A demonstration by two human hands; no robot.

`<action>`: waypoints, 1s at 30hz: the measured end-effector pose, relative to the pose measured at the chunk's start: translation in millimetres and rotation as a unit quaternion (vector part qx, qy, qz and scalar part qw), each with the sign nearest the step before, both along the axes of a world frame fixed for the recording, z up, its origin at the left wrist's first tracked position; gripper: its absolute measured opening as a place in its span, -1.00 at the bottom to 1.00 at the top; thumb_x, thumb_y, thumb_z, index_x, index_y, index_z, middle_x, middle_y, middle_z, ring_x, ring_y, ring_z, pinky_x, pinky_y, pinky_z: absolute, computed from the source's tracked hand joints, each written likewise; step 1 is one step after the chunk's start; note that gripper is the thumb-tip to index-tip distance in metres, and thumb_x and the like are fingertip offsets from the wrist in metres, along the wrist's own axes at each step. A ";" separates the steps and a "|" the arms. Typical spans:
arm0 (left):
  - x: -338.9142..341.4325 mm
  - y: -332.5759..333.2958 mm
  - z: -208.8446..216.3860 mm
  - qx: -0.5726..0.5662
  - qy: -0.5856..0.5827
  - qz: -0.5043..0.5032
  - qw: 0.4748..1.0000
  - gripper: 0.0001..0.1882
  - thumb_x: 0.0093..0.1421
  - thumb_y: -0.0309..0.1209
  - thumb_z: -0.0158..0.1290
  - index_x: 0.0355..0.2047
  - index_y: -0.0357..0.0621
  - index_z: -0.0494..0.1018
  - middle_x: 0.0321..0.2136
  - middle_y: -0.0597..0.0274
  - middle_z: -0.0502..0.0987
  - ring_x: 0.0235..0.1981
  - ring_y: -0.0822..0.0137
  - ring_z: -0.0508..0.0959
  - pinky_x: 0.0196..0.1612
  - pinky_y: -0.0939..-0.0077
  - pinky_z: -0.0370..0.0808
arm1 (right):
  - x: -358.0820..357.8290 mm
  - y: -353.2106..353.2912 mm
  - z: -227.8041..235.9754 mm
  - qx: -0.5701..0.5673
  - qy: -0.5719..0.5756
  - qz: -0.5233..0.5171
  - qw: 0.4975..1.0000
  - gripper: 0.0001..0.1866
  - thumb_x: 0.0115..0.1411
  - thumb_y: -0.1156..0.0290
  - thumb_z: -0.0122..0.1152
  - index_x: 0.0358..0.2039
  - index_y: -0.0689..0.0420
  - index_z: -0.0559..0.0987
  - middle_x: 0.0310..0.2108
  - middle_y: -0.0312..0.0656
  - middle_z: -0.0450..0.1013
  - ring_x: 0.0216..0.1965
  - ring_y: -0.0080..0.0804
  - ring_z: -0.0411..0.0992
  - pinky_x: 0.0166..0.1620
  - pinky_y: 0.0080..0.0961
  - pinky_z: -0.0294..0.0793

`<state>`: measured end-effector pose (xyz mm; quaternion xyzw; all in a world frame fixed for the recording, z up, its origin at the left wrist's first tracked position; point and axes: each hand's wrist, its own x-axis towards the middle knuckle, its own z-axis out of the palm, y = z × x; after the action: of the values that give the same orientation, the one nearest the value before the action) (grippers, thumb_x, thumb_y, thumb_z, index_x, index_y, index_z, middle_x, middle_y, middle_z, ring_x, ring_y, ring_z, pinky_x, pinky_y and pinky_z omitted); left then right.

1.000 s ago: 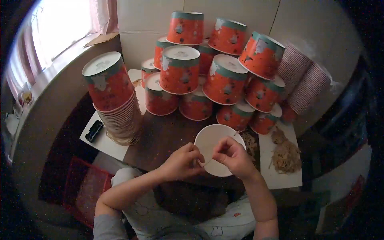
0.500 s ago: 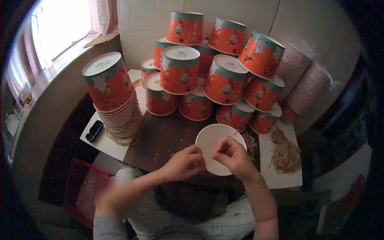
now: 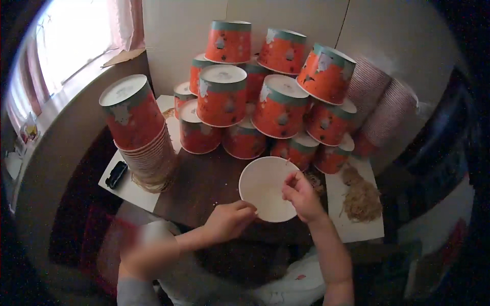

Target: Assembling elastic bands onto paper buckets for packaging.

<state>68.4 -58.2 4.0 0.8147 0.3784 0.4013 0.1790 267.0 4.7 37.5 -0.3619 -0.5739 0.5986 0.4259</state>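
Observation:
In front of me a round paper bucket (image 3: 265, 178) shows its white inside, its mouth turned up toward me. My left hand (image 3: 230, 221) is closed in a pinch at the near left part of its rim. Over the bucket's right side, my right hand (image 3: 303, 196) has its thumb and fingers pressed together. Whatever thin thing either hand pinches is too small to make out. A loose heap of tan strings (image 3: 361, 202) lies on a white board to the right of my right hand.
Behind the bucket rise upside-down orange buckets with green bands (image 3: 222, 97), piled in tiers. A tall nested stack (image 3: 135, 120) stands at left, near a small black object (image 3: 117, 175) on a white board. Plastic-wrapped nested stacks (image 3: 390, 109) lean at the back right.
My hands have moved apart; the left drew leftward and down, the right shifted slightly right. More of the bucket's inside shows. The whole view has shifted a little.

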 end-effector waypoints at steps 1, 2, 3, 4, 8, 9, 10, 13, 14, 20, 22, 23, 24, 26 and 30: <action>2.3 -0.2 -0.9 0.002 0.001 -0.003 1.000 -0.88 -0.06 -0.48 -0.01 -0.44 -0.13 0.37 -0.37 0.15 0.44 -0.45 0.14 0.48 -0.44 0.41 0.45 | 1.1 2.6 -3.0 -0.009 0.009 -0.002 1.000 -0.84 0.01 0.57 -0.02 -0.39 0.13 0.25 -0.52 -0.34 0.23 -0.53 -0.63 0.21 -0.44 -0.72 0.22; 3.3 -2.2 -1.8 0.005 0.014 -0.002 1.000 -0.87 -0.06 -0.49 -0.02 -0.43 -0.14 0.37 -0.37 0.15 0.44 -0.44 0.14 0.48 -0.46 0.41 0.45 | 0.1 3.2 -5.1 -0.008 0.011 -0.003 1.000 -0.84 0.01 0.57 -0.02 -0.39 0.13 0.25 -0.52 -0.34 0.23 -0.53 -0.63 0.21 -0.44 -0.72 0.22; 4.1 -3.1 -1.5 0.008 0.027 0.000 1.000 -0.86 -0.06 -0.51 -0.03 -0.42 -0.14 0.37 -0.37 0.15 0.44 -0.44 0.14 0.48 -0.48 0.41 0.46 | -1.0 3.4 -6.8 -0.006 0.007 -0.009 1.000 -0.85 0.01 0.58 -0.02 -0.39 0.13 0.25 -0.53 -0.34 0.23 -0.54 -0.63 0.20 -0.44 -0.72 0.22; 4.5 -3.6 0.9 0.008 0.028 -0.001 1.000 -0.86 -0.06 -0.51 -0.03 -0.42 -0.14 0.37 -0.37 0.15 0.44 -0.44 0.14 0.48 -0.48 0.41 0.46 | -1.5 3.9 -8.3 -0.004 0.003 -0.015 1.000 -0.85 0.01 0.59 -0.03 -0.40 0.13 0.25 -0.53 -0.34 0.22 -0.54 -0.63 0.20 -0.44 -0.72 0.22; 5.7 -4.2 2.3 0.018 0.065 -0.013 0.998 -0.82 -0.11 -0.53 -0.04 -0.41 -0.13 0.35 -0.34 0.16 0.44 -0.45 0.16 0.49 -0.51 0.41 0.45 | -0.7 6.4 -14.9 0.033 -0.032 -0.028 0.999 -0.85 0.01 0.59 -0.03 -0.41 0.12 0.25 -0.53 -0.35 0.21 -0.54 -0.63 0.20 -0.44 -0.72 0.22; 5.1 -3.8 0.6 0.048 0.076 -0.019 0.996 -0.78 -0.13 -0.53 -0.04 -0.39 -0.13 0.34 -0.33 0.17 0.43 -0.45 0.18 0.49 -0.52 0.42 0.46 | -1.6 6.3 -16.3 0.054 -0.046 -0.048 0.996 -0.86 0.01 0.60 -0.03 -0.42 0.12 0.25 -0.53 -0.35 0.21 -0.53 -0.64 0.19 -0.44 -0.73 0.21; 4.5 -3.6 -0.6 0.047 0.076 -0.018 0.996 -0.78 -0.13 -0.53 -0.04 -0.39 -0.13 0.34 -0.33 0.17 0.43 -0.45 0.18 0.49 -0.52 0.42 0.46 | -2.4 6.5 -18.0 0.074 -0.061 -0.068 0.993 -0.86 0.01 0.60 -0.03 -0.42 0.12 0.25 -0.53 -0.35 0.21 -0.53 -0.65 0.19 -0.44 -0.73 0.21; 3.9 -1.4 -4.0 0.109 0.110 -0.042 0.987 -0.71 -0.15 -0.53 -0.04 -0.33 -0.10 0.30 -0.30 0.18 0.41 -0.45 0.20 0.49 -0.55 0.44 0.46 | 1.7 10.8 -26.7 0.112 -0.104 -0.082 0.985 -0.86 0.00 0.59 -0.01 -0.44 0.12 0.25 -0.55 -0.35 0.22 -0.54 -0.66 0.19 -0.47 -0.74 0.21; 3.4 -0.8 -5.9 0.106 0.116 -0.050 0.986 -0.69 -0.15 -0.51 -0.04 -0.31 -0.09 0.28 -0.29 0.19 0.40 -0.44 0.21 0.49 -0.56 0.45 0.46 | 0.6 8.3 -19.9 0.115 -0.105 -0.075 0.985 -0.86 0.00 0.59 -0.01 -0.44 0.12 0.25 -0.55 -0.35 0.22 -0.54 -0.66 0.19 -0.47 -0.74 0.21; 0.6 1.8 -7.9 0.076 0.098 -0.005 0.992 -0.76 -0.12 -0.44 -0.03 -0.38 -0.11 0.26 -0.34 0.15 0.40 -0.44 0.17 0.47 -0.55 0.38 0.45 | 5.3 2.6 5.6 0.064 -0.111 -0.035 0.991 -0.88 -0.01 0.55 0.02 -0.48 0.12 0.27 -0.62 -0.37 0.24 -0.64 -0.70 0.18 -0.59 -0.77 0.15; -0.5 2.4 -6.2 0.061 0.086 0.001 0.994 -0.80 -0.11 -0.43 -0.04 -0.42 -0.12 0.26 -0.36 0.14 0.39 -0.45 0.15 0.46 -0.54 0.35 0.45 | 17.7 -0.3 21.6 0.034 -0.125 -0.012 0.992 -0.89 0.00 0.51 0.04 -0.49 0.13 0.30 -0.61 -0.38 0.25 -0.61 -0.70 0.19 -0.56 -0.76 0.20; 0.9 1.8 -0.2 0.070 0.076 0.005 0.995 -0.82 -0.09 -0.43 -0.03 -0.45 -0.14 0.25 -0.38 0.13 0.39 -0.46 0.13 0.45 -0.53 0.33 0.44 | 23.6 -3.6 30.4 0.004 -0.140 -0.005 0.990 -0.90 0.00 0.48 0.06 -0.50 0.14 0.32 -0.59 -0.39 0.26 -0.59 -0.70 0.20 -0.52 -0.75 0.24; 1.6 1.4 3.4 0.079 0.066 0.008 0.995 -0.84 -0.08 -0.42 -0.03 -0.48 -0.15 0.25 -0.40 0.11 0.39 -0.47 0.11 0.44 -0.53 0.31 0.43 | 26.5 -6.9 37.0 0.007 -0.142 -0.004 0.990 -0.90 0.00 0.48 0.06 -0.50 0.14 0.32 -0.59 -0.39 0.26 -0.59 -0.70 0.20 -0.52 -0.75 0.24; -3.5 0.3 1.6 0.076 0.069 0.031 0.994 -0.84 -0.07 -0.41 -0.02 -0.49 -0.16 0.26 -0.42 0.11 0.38 -0.48 0.11 0.44 -0.52 0.31 0.42 | 26.0 -9.6 43.7 0.028 -0.100 0.001 0.995 -0.90 0.01 0.45 0.06 -0.52 0.12 0.33 -0.64 -0.41 0.25 -0.62 -0.73 0.17 -0.53 -0.77 0.22; -4.7 4.3 6.6 -0.007 0.016 0.048 0.999 -0.77 -0.07 -0.40 0.01 -0.39 -0.21 0.30 -0.36 0.06 0.39 -0.37 0.06 0.43 -0.38 0.34 0.42 | 30.3 -30.9 66.9 0.079 -0.114 0.014 0.990 -0.89 0.00 0.44 0.10 -0.50 0.13 0.35 -0.64 -0.40 0.27 -0.60 -0.71 0.22 -0.51 -0.75 0.26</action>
<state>63.6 -53.9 10.6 0.8011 0.4222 0.3934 0.1587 297.4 -26.2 104.4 -0.3849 -0.6692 0.5121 0.3766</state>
